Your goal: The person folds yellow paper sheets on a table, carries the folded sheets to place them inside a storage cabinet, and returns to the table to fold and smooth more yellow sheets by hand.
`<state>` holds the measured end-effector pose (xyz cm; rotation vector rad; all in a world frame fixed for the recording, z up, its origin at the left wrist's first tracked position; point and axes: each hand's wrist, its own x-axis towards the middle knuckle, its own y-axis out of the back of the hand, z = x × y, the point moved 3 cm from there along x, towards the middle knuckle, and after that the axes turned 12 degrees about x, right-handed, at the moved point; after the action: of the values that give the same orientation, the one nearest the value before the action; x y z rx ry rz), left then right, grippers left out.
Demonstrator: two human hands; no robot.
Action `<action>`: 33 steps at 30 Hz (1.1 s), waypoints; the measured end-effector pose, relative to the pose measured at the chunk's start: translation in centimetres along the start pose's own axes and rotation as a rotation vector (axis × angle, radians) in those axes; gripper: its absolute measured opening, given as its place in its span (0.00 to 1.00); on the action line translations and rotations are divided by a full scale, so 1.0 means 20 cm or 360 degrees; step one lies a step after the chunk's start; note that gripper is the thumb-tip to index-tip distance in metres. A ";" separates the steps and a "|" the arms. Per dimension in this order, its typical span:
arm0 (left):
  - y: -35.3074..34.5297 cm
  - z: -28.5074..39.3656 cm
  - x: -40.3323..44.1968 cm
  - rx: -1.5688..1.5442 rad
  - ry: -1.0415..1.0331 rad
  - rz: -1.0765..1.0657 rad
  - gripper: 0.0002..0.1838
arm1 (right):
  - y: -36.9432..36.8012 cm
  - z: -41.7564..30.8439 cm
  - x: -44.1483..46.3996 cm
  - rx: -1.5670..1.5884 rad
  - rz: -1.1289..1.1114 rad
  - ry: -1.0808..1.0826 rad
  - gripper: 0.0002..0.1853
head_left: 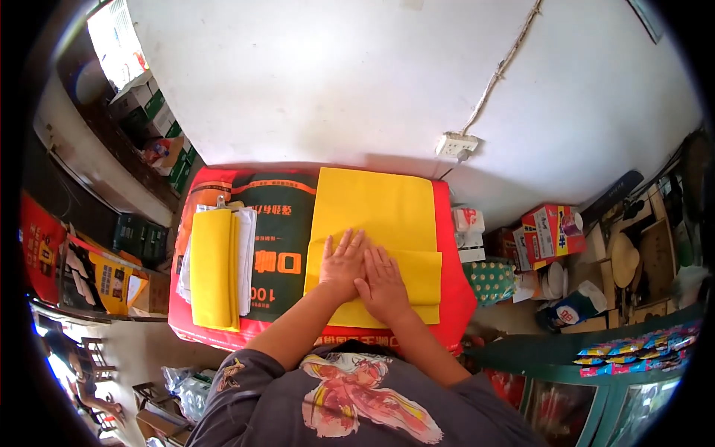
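A yellow sheet [376,201], cloth or thick paper, lies on the table with its near part folded over. My left hand [343,262] rests flat on the fold, fingers stretched away from me. Beside it, my right hand [385,284] also presses flat on the sheet, its fingers extended and close to the left hand. The two hands touch or nearly touch near the thumbs. Left of them, a folded yellow piece [214,270] lies on a stack of white papers [246,261] with a metal clip [220,201] at the top.
A red and dark green printed cover [284,223] lies over the table against a white wall. A power strip [456,144] with a plug hangs on the wall. Boxes [552,232] and a green dotted item [489,283] stand at right. Snack packets [633,350] hang nearby; a person [78,365] is at far left.
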<state>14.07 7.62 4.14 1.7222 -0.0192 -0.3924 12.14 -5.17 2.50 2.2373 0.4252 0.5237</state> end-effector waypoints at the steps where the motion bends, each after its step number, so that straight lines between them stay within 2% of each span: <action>1: -0.07 -0.02 0.02 -0.0061 0.0009 0.0066 0.33 | -0.01 0.03 -0.01 0.0000 -0.0013 -0.0013 0.34; 3: -0.15 -0.04 -0.02 -0.0145 0.0014 0.0110 0.33 | 0.01 0.06 -0.02 -0.0054 -0.0069 0.0058 0.36; 7: -0.19 -0.12 -0.12 -0.0243 0.0116 0.0203 0.35 | 0.08 0.15 -0.03 -0.0137 -0.0098 -0.0048 0.36; 9: -0.21 -0.15 -0.15 -0.0259 0.0168 0.0245 0.36 | 0.14 0.28 -0.06 -0.0277 0.0087 -0.0141 0.36; 15: -0.28 -0.21 -0.21 -0.0332 0.0285 0.0293 0.37 | 0.22 0.61 -0.13 -0.0259 0.0354 -0.0344 0.37; 16: -0.28 -0.22 -0.20 -0.0323 0.0282 0.0285 0.37 | 0.24 0.61 -0.11 -0.0266 0.0363 -0.0304 0.37; 18: -0.29 -0.23 -0.21 -0.0296 0.0301 0.0300 0.37 | 0.32 0.49 -0.08 -0.0592 0.0302 -0.0346 0.35; 20: -0.26 -0.20 -0.22 -0.0247 0.0320 0.0307 0.38 | 0.13 0.27 0.02 -0.0561 0.0123 -0.0075 0.34; 22: -0.27 -0.21 -0.21 -0.0290 0.0311 0.0323 0.36 | -0.02 -0.11 0.08 -0.0205 0.0055 0.0187 0.34; 25: -0.25 -0.22 -0.23 -0.0370 0.0328 0.0336 0.35 | -0.17 -0.10 0.06 -0.0131 0.0001 0.0250 0.34; 32: -0.28 -0.21 -0.24 -0.0419 0.0344 0.0298 0.36 | 0.16 0.34 -0.22 -0.0359 0.0188 -0.0104 0.37; 33: -0.28 -0.21 -0.24 -0.0421 0.0354 0.0309 0.36 | 0.20 0.40 -0.25 -0.0292 0.0215 -0.0252 0.37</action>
<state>9.60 13.83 0.46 1.4783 0.0255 -0.0548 12.31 -14.99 -0.44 2.1201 0.1391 0.4324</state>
